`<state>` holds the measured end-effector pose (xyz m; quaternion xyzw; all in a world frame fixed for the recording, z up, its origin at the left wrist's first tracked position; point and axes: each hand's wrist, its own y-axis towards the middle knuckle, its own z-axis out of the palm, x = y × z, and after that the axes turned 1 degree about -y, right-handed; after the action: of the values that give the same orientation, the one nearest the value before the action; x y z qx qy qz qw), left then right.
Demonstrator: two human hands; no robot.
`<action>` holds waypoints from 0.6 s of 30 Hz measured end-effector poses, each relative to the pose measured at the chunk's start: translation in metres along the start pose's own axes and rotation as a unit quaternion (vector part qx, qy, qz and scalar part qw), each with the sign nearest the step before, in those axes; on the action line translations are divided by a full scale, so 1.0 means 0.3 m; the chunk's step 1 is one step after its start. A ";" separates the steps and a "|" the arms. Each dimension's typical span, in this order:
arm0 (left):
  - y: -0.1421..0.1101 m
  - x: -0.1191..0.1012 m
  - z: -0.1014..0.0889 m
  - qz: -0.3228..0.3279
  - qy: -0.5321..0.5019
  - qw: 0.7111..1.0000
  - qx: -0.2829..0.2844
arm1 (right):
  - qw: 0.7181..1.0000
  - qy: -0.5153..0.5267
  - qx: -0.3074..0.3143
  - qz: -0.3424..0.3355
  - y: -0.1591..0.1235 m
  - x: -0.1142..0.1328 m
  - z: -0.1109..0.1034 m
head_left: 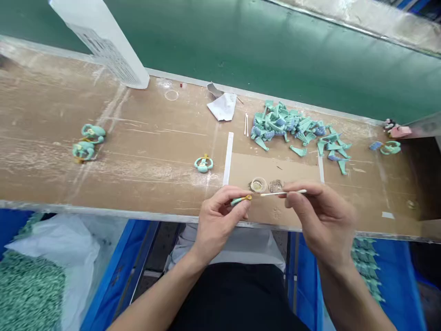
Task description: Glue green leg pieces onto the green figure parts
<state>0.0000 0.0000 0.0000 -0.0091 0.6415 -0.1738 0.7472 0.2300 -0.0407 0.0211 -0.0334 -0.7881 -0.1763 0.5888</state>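
left of swab (274,194), unreadable print (109,55)

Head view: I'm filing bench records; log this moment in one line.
left hand: holds teal-orange piece | right hand: holds cotton swab, apart from piece | ahead: clear cup, teal-blue parts

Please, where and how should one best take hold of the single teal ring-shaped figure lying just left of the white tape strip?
I would pinch the figure's rounded body from the near side, slightly from above. That bulky part faces the person and looks thicker than the curved arms; the yellow part is at the far end. It lies apart from the pile.
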 end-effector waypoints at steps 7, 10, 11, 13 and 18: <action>-0.001 -0.005 0.006 0.011 0.009 1.000 0.000 | 1.000 0.019 0.023 0.009 -0.014 0.012 0.050; -0.001 -0.001 0.005 0.012 0.011 1.000 0.001 | 1.000 0.011 0.027 -0.002 -0.002 0.019 0.052; -0.002 -0.001 0.004 0.012 0.011 1.000 0.001 | 1.000 0.009 0.028 -0.004 0.001 0.021 0.054; -0.003 -0.002 0.004 0.013 0.009 1.000 0.002 | 1.000 0.005 0.030 -0.007 0.004 0.025 0.057; -0.006 -0.010 0.002 0.019 0.010 1.000 0.004 | 0.999 -0.009 0.048 -0.006 0.005 0.031 0.065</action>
<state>-0.0003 -0.0009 0.0034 0.0073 0.6483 -0.1623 0.7438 0.2096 -0.0344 0.0255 -0.0019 -0.8011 -0.1415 0.5815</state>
